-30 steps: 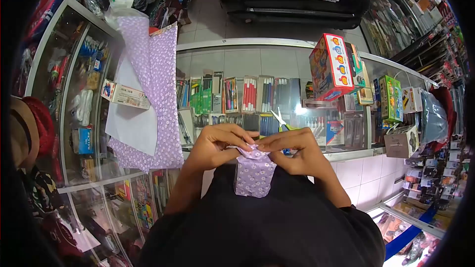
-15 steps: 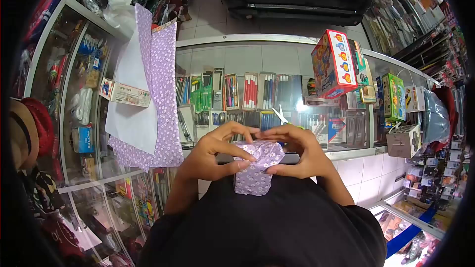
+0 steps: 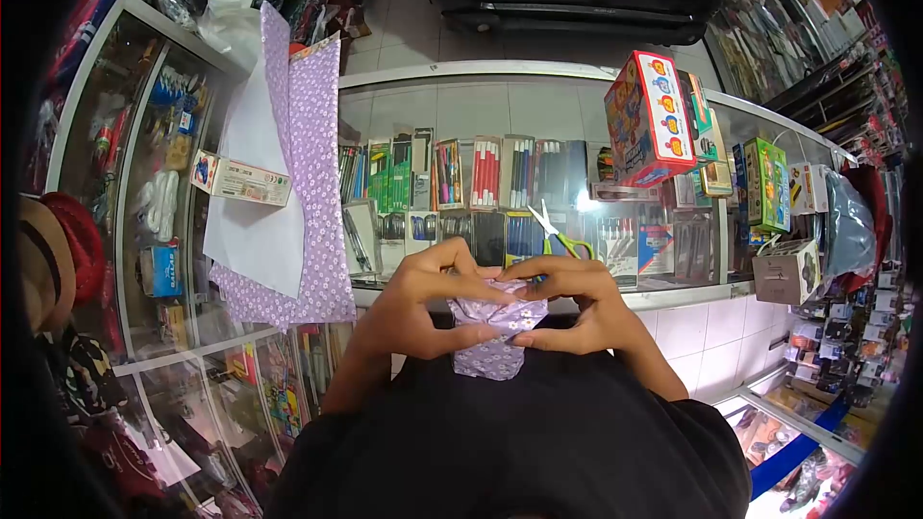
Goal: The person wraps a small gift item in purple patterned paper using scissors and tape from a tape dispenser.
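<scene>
A small package wrapped in lilac floral paper (image 3: pixel 488 361) is held close to my body, over the near edge of the counter. My left hand (image 3: pixel 423 300) grips its left side, with thumb and fingers on the folded paper at the top. From the right, my right hand (image 3: pixel 575 304) closes on the same end, its thumb low and its fingers bent over the upper fold. Both hands' fingertips meet near the creased paper. Just beyond my right hand, scissors with yellow-green handles (image 3: pixel 560 234) lie on the glass with their blades apart.
A large lilac floral sheet (image 3: pixel 325 211) with white paper lies at left, a small box (image 3: pixel 242 180) on top. The glass counter (image 3: pixel 461 96) shows pens inside. A red toy box (image 3: pixel 654 120) stands at right. A parked black car (image 3: pixel 577 14) is beyond.
My right hand's fingers have moved left and down over the package's top fold, uncovering the scissors' handles. My left fingers have shifted slightly on the paper.
</scene>
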`<action>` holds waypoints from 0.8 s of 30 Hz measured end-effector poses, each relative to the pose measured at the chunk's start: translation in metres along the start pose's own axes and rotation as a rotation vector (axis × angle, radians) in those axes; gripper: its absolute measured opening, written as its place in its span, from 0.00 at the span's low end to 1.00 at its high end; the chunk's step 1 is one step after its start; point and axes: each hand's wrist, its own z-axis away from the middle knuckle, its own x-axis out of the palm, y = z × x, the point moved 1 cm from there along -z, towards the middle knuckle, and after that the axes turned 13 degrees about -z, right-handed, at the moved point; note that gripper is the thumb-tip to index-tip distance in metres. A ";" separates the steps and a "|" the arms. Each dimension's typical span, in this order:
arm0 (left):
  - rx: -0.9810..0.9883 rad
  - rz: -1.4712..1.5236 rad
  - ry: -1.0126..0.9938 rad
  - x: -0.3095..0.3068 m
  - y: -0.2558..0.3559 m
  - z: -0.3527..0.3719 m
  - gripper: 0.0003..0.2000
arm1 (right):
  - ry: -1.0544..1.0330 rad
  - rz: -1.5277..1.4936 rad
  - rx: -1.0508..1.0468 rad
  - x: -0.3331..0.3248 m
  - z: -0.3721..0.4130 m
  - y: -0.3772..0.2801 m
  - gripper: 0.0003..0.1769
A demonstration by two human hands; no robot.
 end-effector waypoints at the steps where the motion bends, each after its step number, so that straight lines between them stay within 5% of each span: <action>1: 0.057 -0.040 -0.007 0.001 -0.001 0.000 0.17 | 0.003 -0.016 0.061 0.001 0.000 -0.002 0.23; 6: 0.103 -0.098 -0.069 -0.005 -0.007 -0.001 0.20 | 0.073 -0.143 0.244 0.005 -0.004 -0.012 0.21; 8: 0.180 0.160 -0.087 -0.015 -0.018 -0.002 0.23 | -0.057 0.009 -0.009 0.000 -0.005 -0.007 0.21; 12: -0.131 0.525 0.001 -0.014 -0.028 0.004 0.26 | -0.015 -0.099 0.074 0.000 -0.002 0.001 0.19; 15: -0.033 0.475 -0.009 -0.008 -0.047 0.008 0.26 | 0.047 -0.188 0.137 0.001 -0.002 0.007 0.17; 18: 0.052 0.482 -0.001 0.000 -0.048 0.012 0.28 | 0.026 -0.101 -0.020 -0.001 -0.005 0.003 0.16; 20: -0.266 0.621 0.128 0.007 -0.032 0.011 0.26 | 0.113 -0.073 0.072 -0.001 -0.003 -0.001 0.15; 24: -0.412 0.645 0.137 0.020 -0.020 0.008 0.20 | 0.351 -0.025 0.238 0.007 -0.008 -0.016 0.12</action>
